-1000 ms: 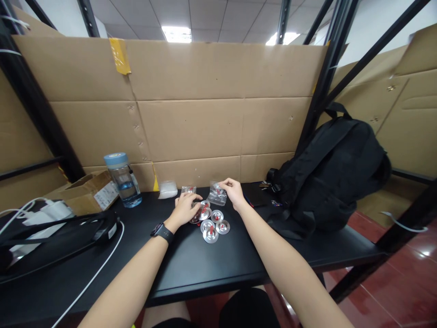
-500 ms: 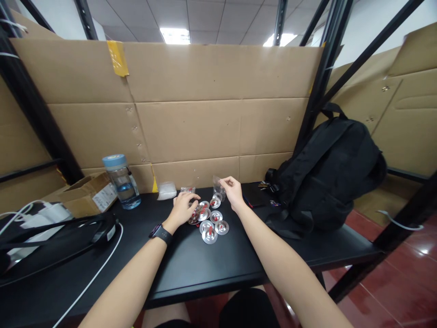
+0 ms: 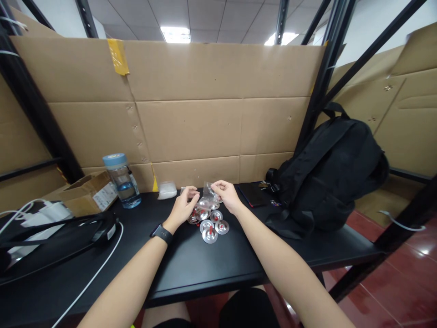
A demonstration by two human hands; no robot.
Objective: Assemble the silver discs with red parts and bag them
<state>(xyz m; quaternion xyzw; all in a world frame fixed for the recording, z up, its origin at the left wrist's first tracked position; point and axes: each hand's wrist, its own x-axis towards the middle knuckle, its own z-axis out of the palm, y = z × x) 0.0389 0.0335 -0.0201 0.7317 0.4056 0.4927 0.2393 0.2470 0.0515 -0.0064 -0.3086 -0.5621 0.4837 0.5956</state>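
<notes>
Small silver finger cymbals (image 3: 210,234) with red loops at their centres lie in an overlapping heap on the black tabletop. My right hand (image 3: 227,196) pinches the top of a clear plastic bag (image 3: 209,193) between thumb and fingertips, above the far part of the heap. What the bag contains is hard to make out. At the heap's left edge is my left hand (image 3: 184,207), its fingers curved and its thumb apart from them. I see nothing held in it; its fingertips are partly hidden behind the hand, close to the bag.
A white packet (image 3: 167,190) and a blue-lidded water bottle (image 3: 123,182) stand back left, beside an open cardboard box (image 3: 85,193). A black bag with chargers (image 3: 58,232) lies left. To the right are a dark flat item (image 3: 252,195), keys (image 3: 263,184) and a black backpack (image 3: 331,177).
My right hand has moved left with the plastic bag, bringing it over the finger cymbals. The left hand has shifted slightly, its thumb now nearer the bag.
</notes>
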